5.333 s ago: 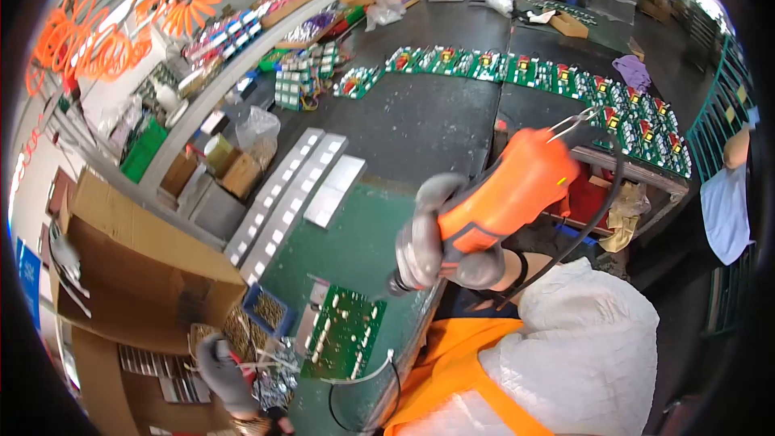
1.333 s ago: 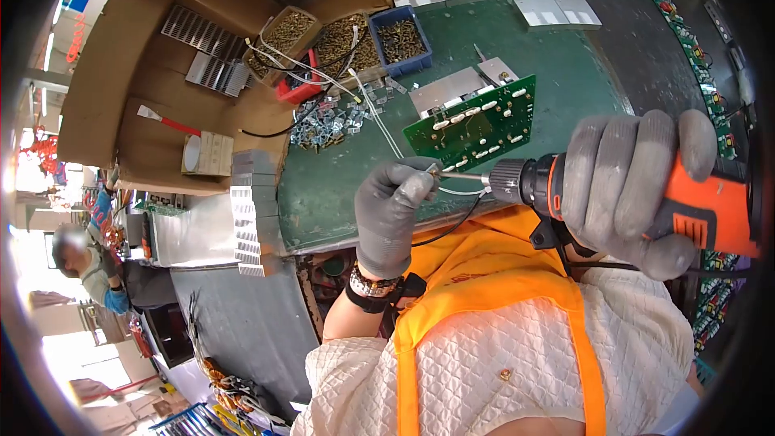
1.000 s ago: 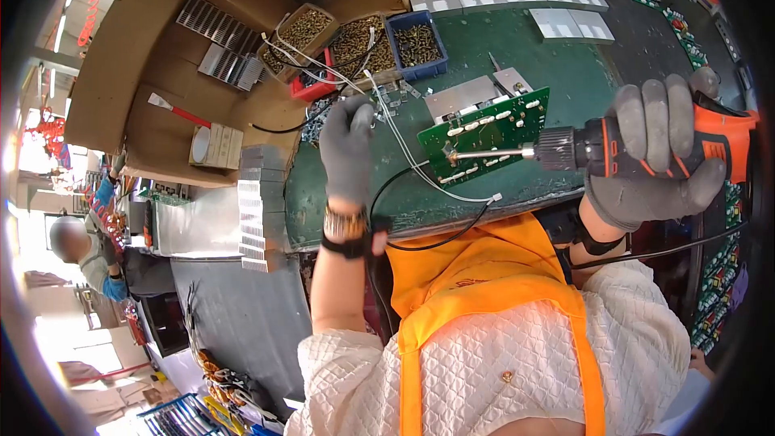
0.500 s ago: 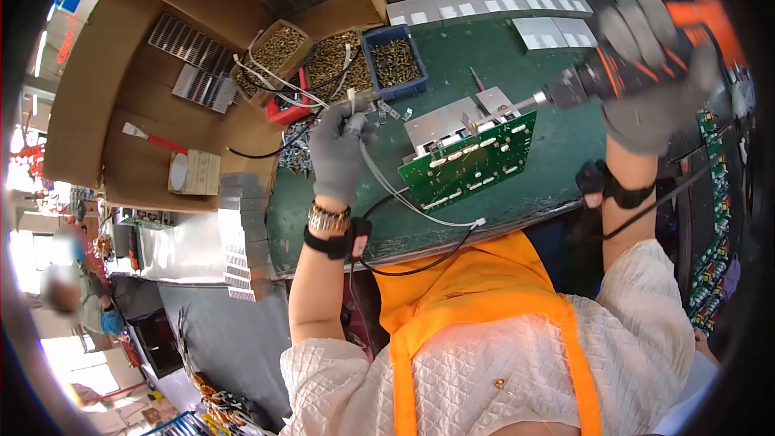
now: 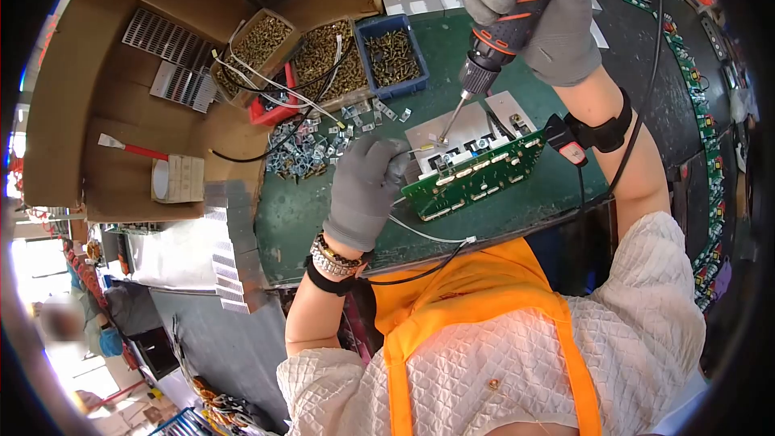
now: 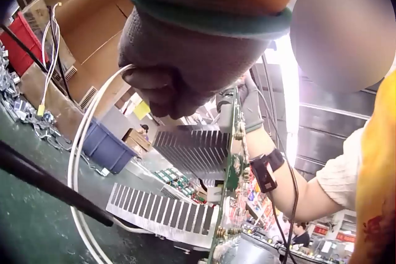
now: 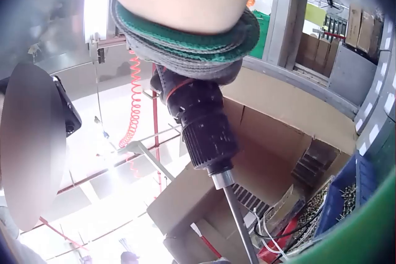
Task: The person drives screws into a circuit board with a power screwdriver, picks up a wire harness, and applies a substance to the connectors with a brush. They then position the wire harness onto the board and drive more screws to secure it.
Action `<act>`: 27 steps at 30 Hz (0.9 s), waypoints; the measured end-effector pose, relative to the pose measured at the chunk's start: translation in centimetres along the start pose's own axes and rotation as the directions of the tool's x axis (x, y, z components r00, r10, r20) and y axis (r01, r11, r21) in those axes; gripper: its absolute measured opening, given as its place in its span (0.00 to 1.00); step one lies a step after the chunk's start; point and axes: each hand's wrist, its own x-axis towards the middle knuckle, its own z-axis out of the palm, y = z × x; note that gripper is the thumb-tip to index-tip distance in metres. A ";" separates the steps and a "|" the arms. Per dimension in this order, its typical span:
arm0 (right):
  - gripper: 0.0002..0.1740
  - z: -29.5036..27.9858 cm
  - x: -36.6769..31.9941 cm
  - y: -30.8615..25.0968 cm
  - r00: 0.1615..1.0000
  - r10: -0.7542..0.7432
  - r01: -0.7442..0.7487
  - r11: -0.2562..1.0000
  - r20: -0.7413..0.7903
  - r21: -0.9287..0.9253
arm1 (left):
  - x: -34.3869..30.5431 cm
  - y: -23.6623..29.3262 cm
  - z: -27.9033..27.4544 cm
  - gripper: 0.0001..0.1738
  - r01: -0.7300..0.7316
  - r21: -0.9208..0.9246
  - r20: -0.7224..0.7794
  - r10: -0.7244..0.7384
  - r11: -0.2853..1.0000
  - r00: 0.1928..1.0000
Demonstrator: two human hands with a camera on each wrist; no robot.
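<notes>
A grey-gloved right hand (image 5: 561, 28) grips an orange and black power drill (image 5: 502, 34). Its long bit points down onto the flat metal heat sink (image 5: 428, 131) of a green circuit board (image 5: 476, 183), which stands tilted on edge on the green bench. Close by the board's left end, the gloved left hand (image 5: 363, 191) pinches a white cable (image 6: 86, 129). One cable end with a small terminal (image 5: 421, 148) lies over the heat sink near the bit tip. In the left wrist view, the fins of a heat sink (image 6: 164, 217) show below the left fist.
Loose metal clips (image 5: 303, 149) lie left of the board. Behind them stand a blue bin (image 5: 423, 81) of screws, a red bin (image 5: 260, 115) and a large cardboard box (image 5: 73, 97). A black cord (image 5: 651, 81) hangs beside the right arm. Metal plates (image 5: 234, 250) line the bench's left end.
The drill, earlier level at the board's front face, has swung up and left, its bit now pointing down onto the heat sink. The left hand has brought the white cable to the board.
</notes>
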 end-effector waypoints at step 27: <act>0.22 1.8 3.5 1.9 0.965 0.160 -0.173 0.984 0.208 0.043 | 0.3 -1.7 1.1 0.06 -0.056 -0.140 -0.075 0.046 0.989 0.996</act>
